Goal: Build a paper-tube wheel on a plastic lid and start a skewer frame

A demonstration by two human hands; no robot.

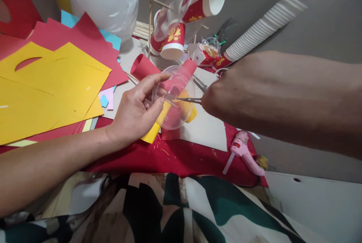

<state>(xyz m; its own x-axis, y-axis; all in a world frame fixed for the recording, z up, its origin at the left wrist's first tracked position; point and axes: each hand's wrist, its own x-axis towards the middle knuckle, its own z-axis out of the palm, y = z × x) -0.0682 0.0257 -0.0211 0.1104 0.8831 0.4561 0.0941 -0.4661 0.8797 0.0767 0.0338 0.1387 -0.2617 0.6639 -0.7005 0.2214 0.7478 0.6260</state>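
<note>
A clear round plastic lid (185,113) is pinched at its left side between the thumb and fingers of my left hand (138,103). My right hand (216,94) is closed on a pair of scissors (189,100), its fingers mostly hidden behind the hand. The blades point left, and their tips touch or nearly touch the lid's middle, close to my left thumb. Rolled tubes of red paper (144,67) and yellow paper (152,133) show behind and through the lid, over a grey board (210,131).
Yellow paper sheets (53,84) and red sheets (93,46) cover the left. Behind stand red paper cups (173,41) on sticks and a long stack of cups (260,28). A pink glue gun (244,152) lies at the right edge of the red tablecloth (181,160).
</note>
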